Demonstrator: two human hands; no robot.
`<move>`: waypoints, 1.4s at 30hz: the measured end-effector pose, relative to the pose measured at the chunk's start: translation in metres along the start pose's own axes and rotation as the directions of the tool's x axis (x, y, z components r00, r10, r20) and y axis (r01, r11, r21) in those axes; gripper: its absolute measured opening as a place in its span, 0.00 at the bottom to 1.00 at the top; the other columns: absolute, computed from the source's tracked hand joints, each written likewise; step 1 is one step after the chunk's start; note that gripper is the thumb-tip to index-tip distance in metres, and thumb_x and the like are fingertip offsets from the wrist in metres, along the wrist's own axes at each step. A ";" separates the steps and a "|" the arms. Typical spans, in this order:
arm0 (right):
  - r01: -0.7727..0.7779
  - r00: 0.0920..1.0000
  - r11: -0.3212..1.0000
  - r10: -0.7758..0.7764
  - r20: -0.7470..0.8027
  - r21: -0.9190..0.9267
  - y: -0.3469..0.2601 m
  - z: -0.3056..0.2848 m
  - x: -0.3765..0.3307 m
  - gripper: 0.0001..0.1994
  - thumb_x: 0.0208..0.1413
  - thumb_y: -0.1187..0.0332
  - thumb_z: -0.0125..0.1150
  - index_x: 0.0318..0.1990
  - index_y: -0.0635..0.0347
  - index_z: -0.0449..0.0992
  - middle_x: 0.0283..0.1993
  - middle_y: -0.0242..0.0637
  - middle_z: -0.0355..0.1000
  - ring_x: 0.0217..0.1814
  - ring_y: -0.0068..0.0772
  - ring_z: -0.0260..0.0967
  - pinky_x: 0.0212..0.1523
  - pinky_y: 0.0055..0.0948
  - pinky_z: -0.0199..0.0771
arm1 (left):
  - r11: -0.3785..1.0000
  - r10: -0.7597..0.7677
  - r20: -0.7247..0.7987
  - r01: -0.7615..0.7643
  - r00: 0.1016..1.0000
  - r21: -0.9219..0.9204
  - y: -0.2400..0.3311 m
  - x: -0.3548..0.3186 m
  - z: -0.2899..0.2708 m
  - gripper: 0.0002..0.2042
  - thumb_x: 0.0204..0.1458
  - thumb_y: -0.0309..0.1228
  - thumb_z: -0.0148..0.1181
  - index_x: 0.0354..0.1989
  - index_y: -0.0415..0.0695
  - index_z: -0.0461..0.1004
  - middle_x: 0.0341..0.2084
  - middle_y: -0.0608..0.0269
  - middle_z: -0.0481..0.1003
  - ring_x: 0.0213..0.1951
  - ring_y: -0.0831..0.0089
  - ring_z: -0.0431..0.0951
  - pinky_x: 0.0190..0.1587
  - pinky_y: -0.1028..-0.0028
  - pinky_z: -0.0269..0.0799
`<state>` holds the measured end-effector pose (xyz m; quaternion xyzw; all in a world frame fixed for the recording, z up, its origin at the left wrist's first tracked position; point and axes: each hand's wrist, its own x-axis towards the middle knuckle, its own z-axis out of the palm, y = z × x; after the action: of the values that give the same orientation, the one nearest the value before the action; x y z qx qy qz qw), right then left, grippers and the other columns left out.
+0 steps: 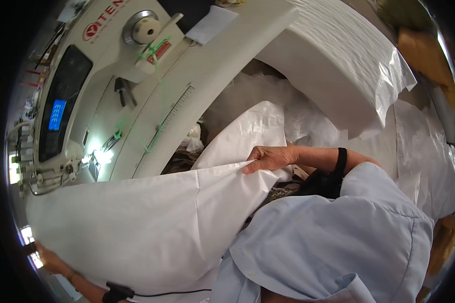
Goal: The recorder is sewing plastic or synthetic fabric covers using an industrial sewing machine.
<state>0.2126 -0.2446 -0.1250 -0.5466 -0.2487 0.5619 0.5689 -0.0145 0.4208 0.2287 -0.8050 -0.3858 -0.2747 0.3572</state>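
Note:
A large white plastic sheet [146, 217] spreads across my lap and up to the sewing machine. My right hand [270, 157] is closed on its upper edge, thumb and fingers pinching the fold, and the sheet is pulled into creases there. At the lower left rim my left hand [49, 260] is beside the sheet's left edge; its fingers are small and dark, so its grip is unclear. The pale sewing machine [101, 81] stands at the upper left, its needle area [93, 159] lit by a bright lamp near the sheet's upper left edge.
A small blue-lit display [56, 115] is on the machine, and green thread [159, 121] trails down its body. White plastic sheeting [333, 55] drapes at the upper right, with more crumpled sheeting [424, 151] beyond. A black cable [172, 293] runs from a device on my left wrist.

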 end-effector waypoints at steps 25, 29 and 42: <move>-0.745 0.507 0.416 -0.155 -0.848 -0.522 0.251 -0.124 0.012 0.19 0.50 0.52 0.59 0.38 0.59 0.78 0.41 0.45 0.74 0.47 0.47 0.72 0.47 0.46 0.71 | 0.792 0.172 0.597 0.250 0.784 -0.557 0.163 -0.172 0.089 0.32 0.59 0.53 0.48 0.56 0.31 0.67 0.51 0.40 0.72 0.53 0.51 0.72 0.55 0.64 0.66; -0.688 0.655 0.487 0.097 -0.749 -0.539 0.264 -0.170 0.004 0.16 0.48 0.56 0.60 0.32 0.62 0.78 0.35 0.47 0.75 0.43 0.48 0.72 0.44 0.40 0.71 | 0.740 0.248 0.594 0.246 0.765 -0.626 0.156 -0.171 0.096 0.33 0.58 0.51 0.51 0.57 0.29 0.65 0.54 0.40 0.69 0.56 0.53 0.70 0.57 0.65 0.64; 0.304 0.663 0.944 -0.112 -0.741 0.129 -0.009 -0.170 -0.132 0.14 0.59 0.63 0.57 0.46 0.64 0.75 0.41 0.36 0.76 0.45 0.27 0.74 0.47 0.27 0.74 | 0.745 0.226 0.524 0.201 0.821 -0.637 0.158 -0.174 0.098 0.28 0.57 0.47 0.55 0.52 0.30 0.70 0.49 0.43 0.74 0.51 0.56 0.74 0.54 0.67 0.68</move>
<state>0.3364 -0.4210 -0.1209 -0.6176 0.0052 0.2571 0.7433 0.0350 0.3530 -0.0122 -0.9248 -0.3442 -0.1379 -0.0848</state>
